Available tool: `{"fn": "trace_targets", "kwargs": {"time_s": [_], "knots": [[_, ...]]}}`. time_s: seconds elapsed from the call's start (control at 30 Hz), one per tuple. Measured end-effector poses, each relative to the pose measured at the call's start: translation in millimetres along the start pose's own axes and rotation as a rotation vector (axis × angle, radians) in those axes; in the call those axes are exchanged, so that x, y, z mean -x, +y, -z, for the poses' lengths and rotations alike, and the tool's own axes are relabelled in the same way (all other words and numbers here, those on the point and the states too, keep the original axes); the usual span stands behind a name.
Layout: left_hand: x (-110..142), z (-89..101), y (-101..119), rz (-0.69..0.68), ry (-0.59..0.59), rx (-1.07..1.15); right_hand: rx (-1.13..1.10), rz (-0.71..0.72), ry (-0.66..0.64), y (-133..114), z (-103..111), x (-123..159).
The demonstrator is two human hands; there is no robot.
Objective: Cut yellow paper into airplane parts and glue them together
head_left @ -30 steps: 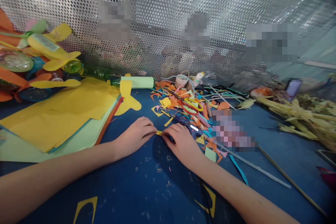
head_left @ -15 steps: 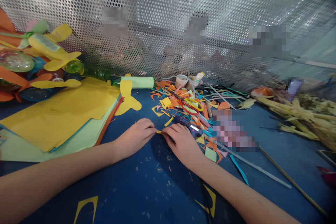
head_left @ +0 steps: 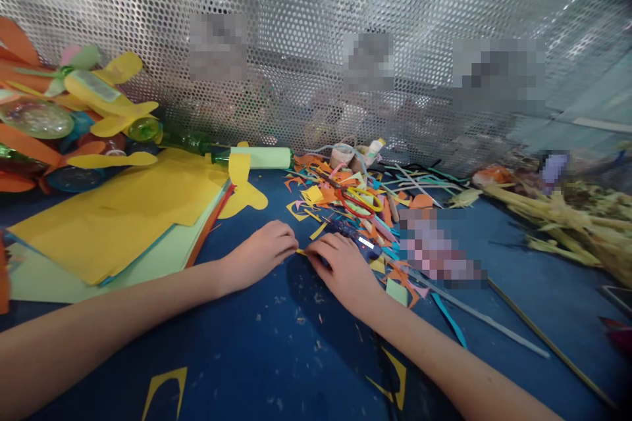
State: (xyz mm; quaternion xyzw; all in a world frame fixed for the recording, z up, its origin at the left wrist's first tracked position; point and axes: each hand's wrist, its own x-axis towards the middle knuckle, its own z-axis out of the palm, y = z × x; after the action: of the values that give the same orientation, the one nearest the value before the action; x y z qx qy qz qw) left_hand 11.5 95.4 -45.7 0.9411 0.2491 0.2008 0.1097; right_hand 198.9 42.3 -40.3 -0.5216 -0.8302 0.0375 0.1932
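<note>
My left hand (head_left: 261,256) and my right hand (head_left: 343,273) meet low over the blue table, fingertips pinched. A small piece of yellow paper (head_left: 301,252) shows between them, one end in each pinch; its full shape is hidden by the fingers. Just beyond my right hand lies a dark blue glue gun (head_left: 366,243) with a small red light, partly covered by that hand. A yellow paper cutout (head_left: 243,194) with rounded lobes is beyond my left hand, leaning against a green bottle wrapped in pale green paper (head_left: 261,157).
Stacked yellow paper sheets (head_left: 133,210) lie at left, below bottle crafts with paper petals (head_left: 111,102). Paper scraps surround red-handled scissors (head_left: 358,205). A clear glue stick (head_left: 494,322) and a thin rod (head_left: 543,335) lie at right, near dried husks (head_left: 567,223). Perforated metal (head_left: 306,13) stands behind.
The view has shifted slightly. Both hands keep nearly the same pose around the yellow paper, and nothing has been let go.
</note>
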Motion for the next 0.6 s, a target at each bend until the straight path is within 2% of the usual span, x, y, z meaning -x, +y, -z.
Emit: {"fn": "trace_targets", "kwargs": {"time_s": [0.1,0.17,0.23,0.33,0.4,0.47,0.6], "knots": [[3.9,4.1,4.0,-0.106,0.024,-0.094,-0.126,-0.039,0.076,1.4,7.1,-1.0],[9.0,9.4,6.9,-0.205,0.105,-0.169,-0.273,-0.112,0.096,0.7,14.3,-2.7],[14.7,16.5,9.9,-0.339,0.201,-0.265,-0.521,-0.226,-0.016,-1.9,21.8,-4.2],[21.4,26.6,13.6,-0.526,0.293,-0.378,-1.006,-0.447,-0.336,-8.5,30.4,-4.2],[23.7,30.2,14.6,-0.614,0.318,-0.418,-1.243,-0.549,-0.489,-12.4,33.3,-2.7],[24.5,30.9,14.2,-0.674,0.344,-0.443,-1.341,-0.571,-0.545,-14.9,34.8,-0.9],[24.9,30.0,12.1,-0.725,0.36,-0.475,-1.298,-0.517,-0.533,-16.1,36.4,0.5]]}}
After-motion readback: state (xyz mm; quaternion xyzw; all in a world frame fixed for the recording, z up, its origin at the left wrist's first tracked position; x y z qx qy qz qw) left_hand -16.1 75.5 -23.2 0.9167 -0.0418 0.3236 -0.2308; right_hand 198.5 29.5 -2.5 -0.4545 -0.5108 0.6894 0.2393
